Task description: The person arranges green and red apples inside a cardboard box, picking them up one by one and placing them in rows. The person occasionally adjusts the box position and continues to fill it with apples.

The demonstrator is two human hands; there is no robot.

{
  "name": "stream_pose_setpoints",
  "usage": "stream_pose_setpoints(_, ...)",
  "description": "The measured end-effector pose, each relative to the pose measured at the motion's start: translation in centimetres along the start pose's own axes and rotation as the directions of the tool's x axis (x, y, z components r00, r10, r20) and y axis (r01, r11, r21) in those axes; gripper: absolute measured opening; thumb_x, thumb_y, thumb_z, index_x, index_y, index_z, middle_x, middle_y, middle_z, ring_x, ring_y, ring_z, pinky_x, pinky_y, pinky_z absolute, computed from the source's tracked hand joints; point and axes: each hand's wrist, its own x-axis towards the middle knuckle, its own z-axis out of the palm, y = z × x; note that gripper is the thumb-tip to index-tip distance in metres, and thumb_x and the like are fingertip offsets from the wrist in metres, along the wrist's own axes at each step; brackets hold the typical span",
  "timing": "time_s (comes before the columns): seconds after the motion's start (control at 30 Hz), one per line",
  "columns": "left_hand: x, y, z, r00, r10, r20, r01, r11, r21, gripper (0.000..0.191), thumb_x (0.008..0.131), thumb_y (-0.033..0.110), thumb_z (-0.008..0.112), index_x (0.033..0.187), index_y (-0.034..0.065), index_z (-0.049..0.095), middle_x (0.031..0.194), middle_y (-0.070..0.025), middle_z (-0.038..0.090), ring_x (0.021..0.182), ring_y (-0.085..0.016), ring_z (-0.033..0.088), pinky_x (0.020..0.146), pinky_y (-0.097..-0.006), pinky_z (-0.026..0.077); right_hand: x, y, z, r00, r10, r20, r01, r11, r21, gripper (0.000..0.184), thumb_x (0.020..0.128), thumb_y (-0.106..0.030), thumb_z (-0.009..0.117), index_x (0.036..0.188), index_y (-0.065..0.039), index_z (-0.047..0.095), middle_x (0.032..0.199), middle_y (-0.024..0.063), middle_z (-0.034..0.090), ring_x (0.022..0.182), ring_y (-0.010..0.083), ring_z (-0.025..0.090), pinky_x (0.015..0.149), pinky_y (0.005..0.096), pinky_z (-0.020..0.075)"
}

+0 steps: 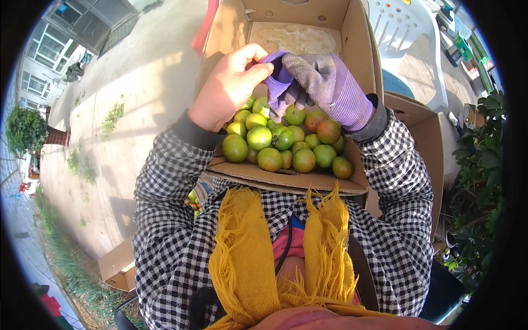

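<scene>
Bare, my left hand (235,84) pinches the cuff of a loose purple and grey work glove (280,84) between thumb and fingers. My right hand (330,86) wears a matching purple knitted glove with a grey coated palm, and its fingers grip the other side of the loose glove's opening. The loose glove's grey fingers hang down over several green tomatoes (282,137), some blushing orange-red. These lie at the near end of an open cardboard box (361,53), below both hands. At the box's far end the stained bottom shows.
A white plastic chair (438,62) stands beyond the box at the right, with another cardboard box (418,136) below it. Leafy plants (478,165) line the right side. A small cardboard box (119,264) sits on the ground at lower left. A potted plant (27,130) is farther left.
</scene>
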Motion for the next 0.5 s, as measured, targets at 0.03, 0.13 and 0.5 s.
stream_pose_setpoints(0.03, 0.2, 0.1, -0.5, 0.998, 0.045, -0.039, -0.04, 0.99, 0.138, 0.011, 0.102, 0.004, 0.063, 0.113, 0.0003, 0.063, 0.109, -0.0061, 0.068, 0.104, -0.013, 0.064, 0.094, -0.0296, 0.051, 0.0, 0.2, -0.1, 1.0, -0.014, -0.026, 0.013, 0.999, -0.043, 0.053, 0.115, -0.041, 0.05, 0.089, -0.002, 0.074, 0.064, 0.0043, 0.067, 0.056, 0.0112, 0.063, 0.055, 0.0293, 0.0514)
stream_pose_setpoints(0.13, 0.0, 1.1, 1.1, 0.842, 0.527, -0.116, -0.416, 0.77, 0.484, 0.014, 0.094, 0.003, 0.072, 0.106, 0.0002, 0.064, 0.107, -0.0104, 0.065, 0.096, -0.018, 0.065, 0.084, -0.032, 0.052, -0.2, 0.4, -0.6, 1.0, 0.01, -0.008, -0.01, 1.0, -0.009, 0.049, 0.115, -0.039, 0.052, 0.089, -0.002, 0.073, 0.064, 0.0052, 0.067, 0.054, 0.0122, 0.063, 0.052, 0.0293, 0.0499)
stream_pose_setpoints(0.5, -3.1, 1.1, 4.2, 0.803, 0.567, 0.183, -0.484, 0.441, 0.756, 0.025, 0.094, -0.003, 0.063, 0.118, -0.0042, 0.062, 0.108, -0.0212, 0.064, 0.089, -0.039, 0.07, 0.078, -0.041, 0.059, -0.3, 1.7, 0.7, 0.969, -0.173, -0.179, 0.137, 0.971, -0.195, 0.039, 0.109, -0.026, 0.059, 0.082, -0.002, 0.073, 0.07, 0.0113, 0.07, 0.058, 0.0156, 0.066, 0.056, 0.0332, 0.0538)
